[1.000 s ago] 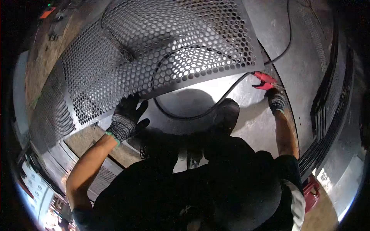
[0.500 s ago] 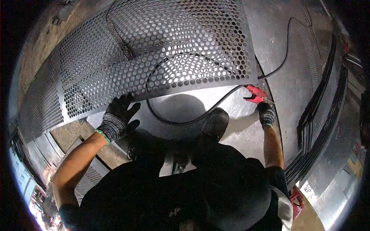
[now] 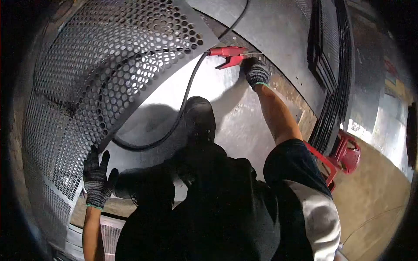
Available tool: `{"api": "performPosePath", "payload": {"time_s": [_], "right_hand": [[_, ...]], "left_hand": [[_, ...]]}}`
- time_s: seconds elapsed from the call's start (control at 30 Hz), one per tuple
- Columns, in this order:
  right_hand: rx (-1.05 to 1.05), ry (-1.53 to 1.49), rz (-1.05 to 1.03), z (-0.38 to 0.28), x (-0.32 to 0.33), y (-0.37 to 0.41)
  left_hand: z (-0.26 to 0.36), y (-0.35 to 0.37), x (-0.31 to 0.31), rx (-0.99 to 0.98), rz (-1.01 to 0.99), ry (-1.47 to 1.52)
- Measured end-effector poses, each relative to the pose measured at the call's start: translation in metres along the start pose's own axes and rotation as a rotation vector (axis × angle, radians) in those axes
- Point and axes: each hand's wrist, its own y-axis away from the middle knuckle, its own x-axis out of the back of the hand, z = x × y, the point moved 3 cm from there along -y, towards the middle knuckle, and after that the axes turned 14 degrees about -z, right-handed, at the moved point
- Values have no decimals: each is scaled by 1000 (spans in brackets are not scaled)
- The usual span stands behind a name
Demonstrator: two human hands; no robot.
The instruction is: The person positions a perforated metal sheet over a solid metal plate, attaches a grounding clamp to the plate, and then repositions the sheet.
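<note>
Fingers [image 3: 105,160] spread wide, left hand [image 3: 98,180] against the perforated sheet [image 3: 87,65]; and the right hand [image 3: 254,70] is at the red clamp [image 3: 227,51], just beside the sheet's corner, its finger grip impossible to tell

- At the right, a dark stack [image 3: 332,104] was seen, its edges ranged in long lines.
- Beside its lower end, a red stool [image 3: 348,153] was placed on the brown floor [image 3: 374,191].
- Farther right, a pale sheet [image 3: 392,124] was brightly lit.
- Left of the stack, a plain grey sheet [image 3: 278,39] was laid.
- At the lower left, a small perforated panel [image 3: 111,237] was partly hidden.
</note>
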Motion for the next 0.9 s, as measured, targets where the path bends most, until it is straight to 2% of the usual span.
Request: {"api": "performPosePath", "payload": {"time_s": [0.07,0.13,0.17,0.27,0.3,0.37,0.43,0.53,0.6,0.67,0.7,0.73,0.8,0.83,0.9], "right_hand": [[-14,-40,41,5,10,14],[-177,-49,123,36,0,0],[-236,-145,88,52,-5,-10],[-250,-214,70,70,-11,-1],[-205,-169,167,81,-18,4],[-256,-162,144,114,-39,-7],[-332,-269,148,136,-46,-6],[-340,-232,58,151,-51,0],[-272,-290,92,152,-55,1],[-68,-230,99,133,-49,5],[-57,-224,-17,116,-40,7],[-60,-226,-21,105,-36,7],[103,-40,43,87,-32,-3],[-48,-22,19,85,-34,-19],[-7,76,-37,85,-39,-46]], "left_hand": [[-3,-3,-3,-15,76,-32],[-1,-5,3,-10,30,-9],[-2,-4,3,-13,47,-1],[-1,-5,9,5,21,18],[-5,-7,3,-4,35,3],[-5,-5,-4,-33,103,-37],[-8,-6,-8,-25,85,-15],[-5,-7,-8,24,59,-15],[-6,-8,-8,57,26,-19],[-7,-7,-9,-15,95,51],[-6,-7,-7,-16,90,48],[-3,-7,-3,-2,73,31],[3,-8,6,13,56,4],[5,-9,8,36,25,7],[2,-10,6,38,10,19]]}}
